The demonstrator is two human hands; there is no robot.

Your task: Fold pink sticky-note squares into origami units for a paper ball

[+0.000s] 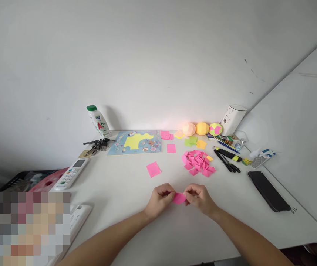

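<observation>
My left hand [159, 201] and my right hand [199, 198] meet over the white table [125, 188], both pinching one small pink paper square [179, 198] between their fingertips. Beyond the hands lies a heap of folded pink paper pieces [198, 162]. A flat pink square [153, 169] lies to the left of the heap, and another pink square [171, 148] lies farther back.
At the back stand a bottle [98, 122], keys [97, 145], a picture sheet [136, 142], three paper balls [202, 128] and a white box [233, 119]. Pens and scissors [227, 157] and a black phone [268, 191] lie right. A white remote [69, 174] lies left.
</observation>
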